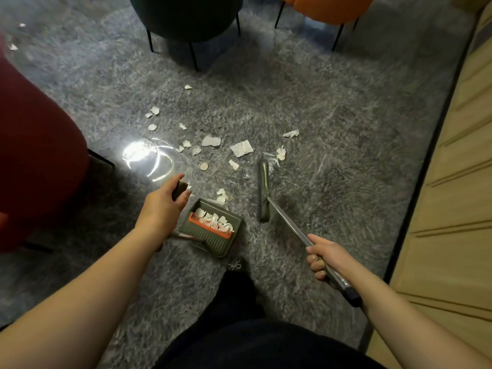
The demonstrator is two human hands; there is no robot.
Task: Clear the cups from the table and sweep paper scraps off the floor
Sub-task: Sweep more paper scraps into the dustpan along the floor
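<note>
Nearest, just right of the dustpan (213, 230), the right hand (323, 258) has its fingers curled round the metal handle (290, 226) of the broom (265, 193); the left hand (165, 202), at the dustpan's left edge, grips the dark top of the dustpan's upright handle (179, 189); a dark shoe (235, 270) stands just below the dustpan on the grey floor (332, 102); the dustpan itself is olive green with an orange comb (210, 223) across it, and several torn paper scraps lie inside against that comb; the broom's head rests on the floor just right of the dustpan, apart from it; beyond the dustpan's mouth more paper scraps (241, 148) are scattered over the floor; left of the dustpan stands a red chair (34, 145); far beyond it stand a dark green chair (186, 17) and an orange chair (324, 6).
</note>
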